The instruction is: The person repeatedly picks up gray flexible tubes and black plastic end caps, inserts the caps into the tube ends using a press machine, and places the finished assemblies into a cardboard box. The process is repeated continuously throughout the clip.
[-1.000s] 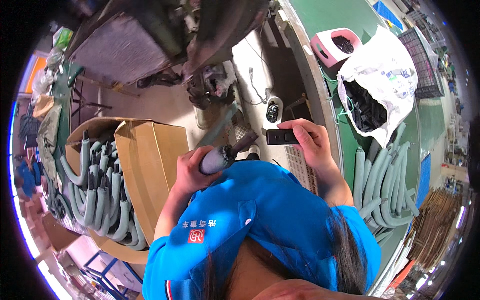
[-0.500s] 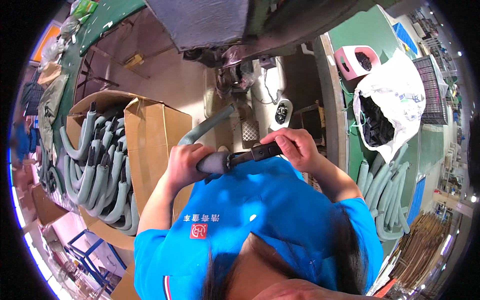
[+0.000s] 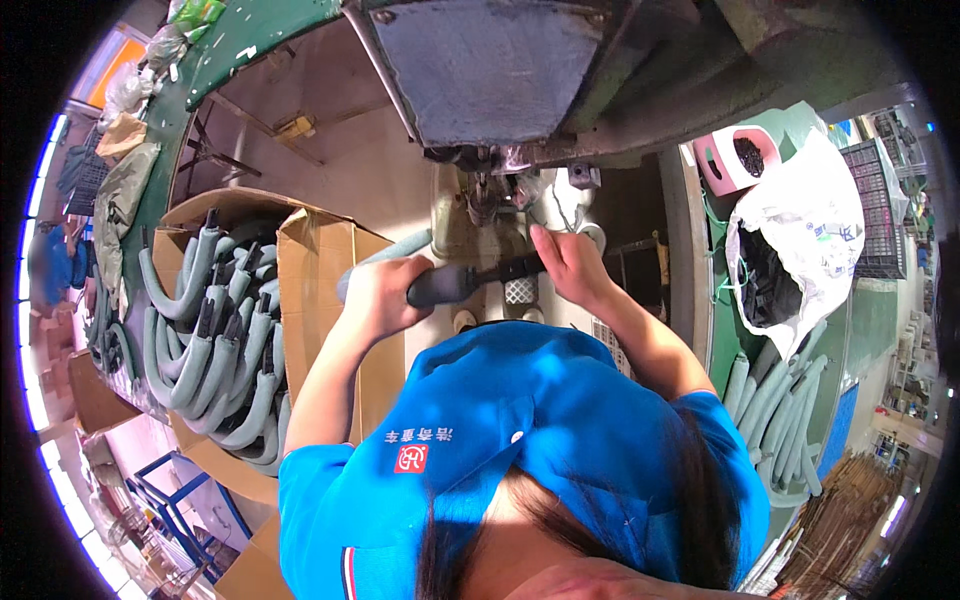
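Note:
My left hand (image 3: 392,297) is wrapped round a curved tube covered in grey foam (image 3: 440,287). The tube's far part slants up behind that hand, and its near end points right. A dark rod sticks out of this end and meets a black plastic fitting (image 3: 512,268). My right hand (image 3: 570,266) is closed on the fitting's right end, thumb raised, its fingers partly hidden. Both hands are in front of my chest, below a grey metal machine (image 3: 490,80).
At left stands a cardboard box (image 3: 330,285) holding several foam-covered tubes (image 3: 225,350). A white sack (image 3: 825,215) of black parts, a pink-and-white container (image 3: 715,165) and more grey tubes (image 3: 790,410) rest on the green bench at right. A black crate (image 3: 875,205) stands beyond the sack.
The tube and both hands have risen toward the machine. My right hand has turned, with its thumb now pointing up. The machine fills more of the upper view.

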`<action>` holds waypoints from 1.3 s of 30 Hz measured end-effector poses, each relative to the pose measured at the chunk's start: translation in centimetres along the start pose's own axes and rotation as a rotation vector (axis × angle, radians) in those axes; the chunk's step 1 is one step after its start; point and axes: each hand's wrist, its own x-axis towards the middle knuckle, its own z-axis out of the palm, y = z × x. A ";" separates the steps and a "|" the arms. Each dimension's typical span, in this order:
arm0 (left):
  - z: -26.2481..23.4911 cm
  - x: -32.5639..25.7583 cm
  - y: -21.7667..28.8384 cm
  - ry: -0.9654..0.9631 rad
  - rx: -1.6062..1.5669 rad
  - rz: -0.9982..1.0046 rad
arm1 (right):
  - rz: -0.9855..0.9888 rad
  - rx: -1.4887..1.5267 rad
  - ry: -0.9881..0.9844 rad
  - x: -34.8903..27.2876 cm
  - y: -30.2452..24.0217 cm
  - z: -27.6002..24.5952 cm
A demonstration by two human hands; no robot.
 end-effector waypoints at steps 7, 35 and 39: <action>-1.1 4.4 -3.3 0.138 -0.094 -0.042 | -0.573 -0.561 0.417 9.5 3.0 0.8; 0.8 9.2 -9.2 0.183 -0.054 0.195 | 0.040 -0.150 0.336 11.1 5.6 3.5; 0.5 9.3 -9.2 0.125 -0.054 0.168 | 0.076 -0.130 0.300 10.9 5.3 3.4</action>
